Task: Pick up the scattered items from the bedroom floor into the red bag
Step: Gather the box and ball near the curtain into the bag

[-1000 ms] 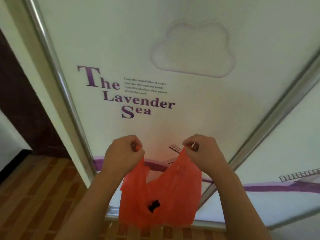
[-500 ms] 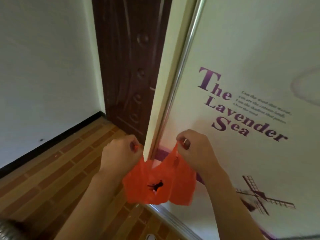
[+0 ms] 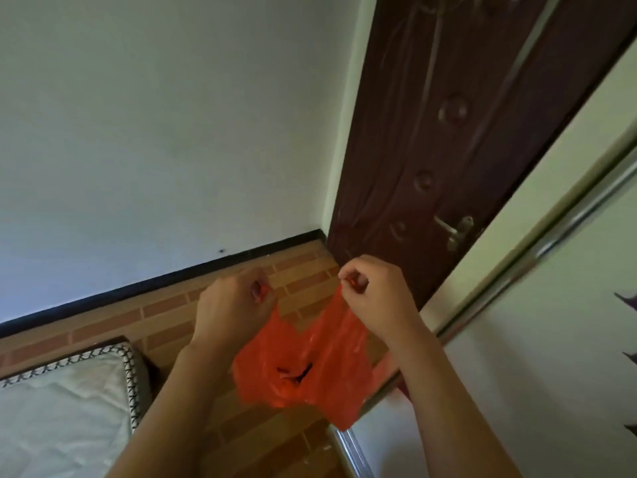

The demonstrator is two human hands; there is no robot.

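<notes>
Two hands, one bag: keep the mouth open

Two hands hold the red bag up in the air, and no scattered things show on the floor in this view.

On the far left is the corner of a mattress [image 3: 65,384] with a black and white patterned edge. It lies low, right by the brick-patterned floor [image 3: 138,322]. Behind it runs a white wall [image 3: 155,115] with a dark skirting strip at the bottom.

Next comes the left hand [image 3: 234,305]. Its grip is clamped tight on one handle of the red bag [image 3: 303,370], fingers curled round the plastic. The bag hangs between both hands, above the floor, and it looks thin and floppy. Something dark shows through its front, but I cannot tell what it is.

Then the right hand [image 3: 375,291] pinches the other handle, fingers curled on it too.

On the right stand a dark brown door [image 3: 448,132] with a metal handle [image 3: 455,231], and a white sliding panel [image 3: 551,339] with a shiny frame.

To do this step well, I think the hands should pull gently apart so the bag's mouth stays wide. Pulling too hard could tear the thin plastic. Then one hand should probably keep the bag low near the floor, so the other is free to pick things up.
</notes>
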